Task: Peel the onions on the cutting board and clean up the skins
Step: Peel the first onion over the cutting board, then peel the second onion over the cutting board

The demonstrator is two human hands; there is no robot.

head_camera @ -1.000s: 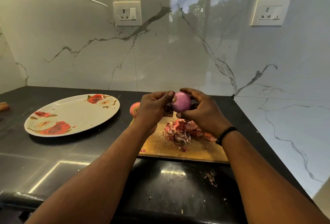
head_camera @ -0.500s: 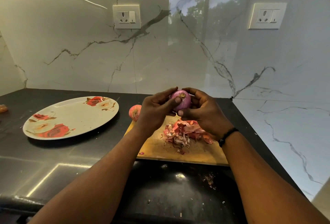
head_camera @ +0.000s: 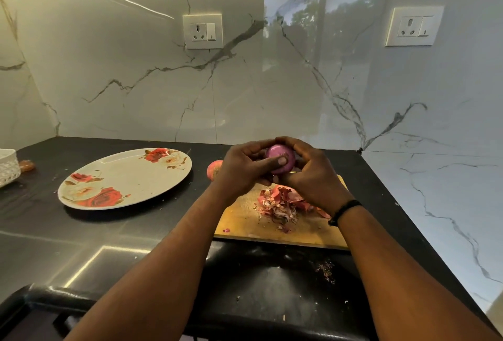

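Observation:
A purple peeled onion (head_camera: 283, 157) is held up above the wooden cutting board (head_camera: 245, 221). My left hand (head_camera: 242, 169) grips it from the left, thumb pressed across its front. My right hand (head_camera: 313, 174) cups it from the right, fingers curled over the top. A heap of red and pale onion skins (head_camera: 280, 204) lies on the board under my hands. Another onion (head_camera: 213, 169), still in its reddish skin, sits at the board's far left corner, partly hidden by my left hand.
A white plate with red roses (head_camera: 125, 180) lies on the black counter (head_camera: 81, 245) left of the board. A white basket (head_camera: 8, 166) and a small orange thing (head_camera: 27, 165) are at the far left. Skin crumbs (head_camera: 325, 270) dot the counter. Marble walls stand behind and right.
Both hands have turned the onion between them, and my left thumb has slid further across its front. The camera view has tilted slightly.

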